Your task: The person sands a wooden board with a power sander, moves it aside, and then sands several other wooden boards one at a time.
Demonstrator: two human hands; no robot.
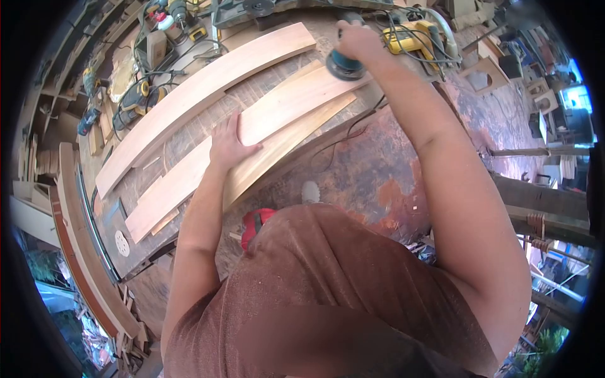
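My right hand (pixel 358 43) grips a teal and black orbital sander (pixel 343 65) at the right end of a pale wooden board (pixel 290 97). The sander's pad rests on or just over that end; its edge is slightly blurred. Toward the board's middle, my left hand (pixel 232 143) lies flat on the wood with fingers spread. Under this board, a yellower plank (pixel 277 154) sticks out on the near side. Beyond it, a second pale, curved board (pixel 208 91) lies along the workbench (pixel 189 129).
Power tools and cords crowd the bench's back, among them a yellow corded tool (pixel 413 38) at the right and a drill (pixel 178 12) at the left. A round sanding disc (pixel 121 243) lies at the near left corner. Long curved wood (pixel 88 239) stands left of the bench.
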